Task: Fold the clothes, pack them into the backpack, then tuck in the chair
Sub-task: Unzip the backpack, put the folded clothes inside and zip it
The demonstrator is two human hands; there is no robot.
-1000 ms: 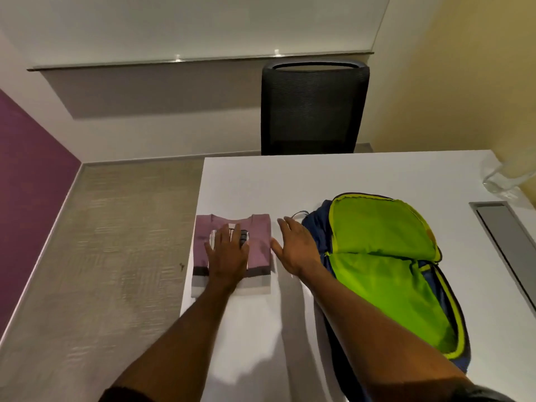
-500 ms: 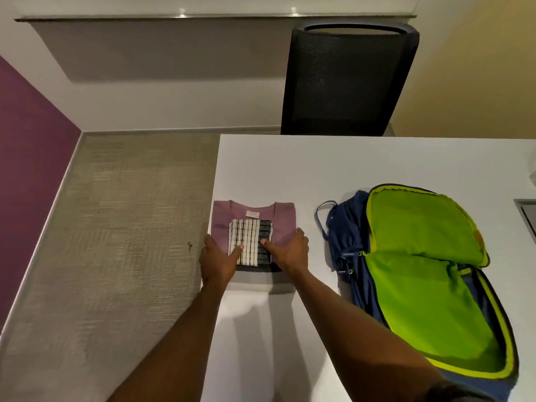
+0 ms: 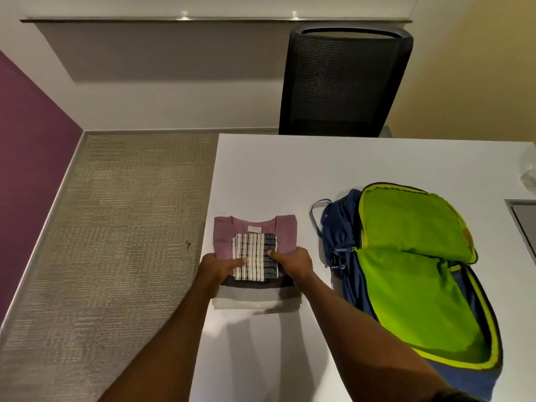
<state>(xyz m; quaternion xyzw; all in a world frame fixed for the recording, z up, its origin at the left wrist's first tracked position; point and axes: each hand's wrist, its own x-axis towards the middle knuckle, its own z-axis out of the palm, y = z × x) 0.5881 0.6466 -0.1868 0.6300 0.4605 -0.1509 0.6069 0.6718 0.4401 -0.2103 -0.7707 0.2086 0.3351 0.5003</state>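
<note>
both hands [image 3: 216,266] [image 3: 293,264] grip the folded clothes [image 3: 255,242], fingers [image 3: 242,260] pinching the stack's sides

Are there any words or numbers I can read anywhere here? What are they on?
No text can be read in this picture.
Neck label inside the collar of the folded purple shirt: faint marks, too small and blurred to read.
Small orange patch on the green lining of the open backpack: no words can be made out.
Black mesh chair, white table and walls: no words, numbers or signs.
</note>
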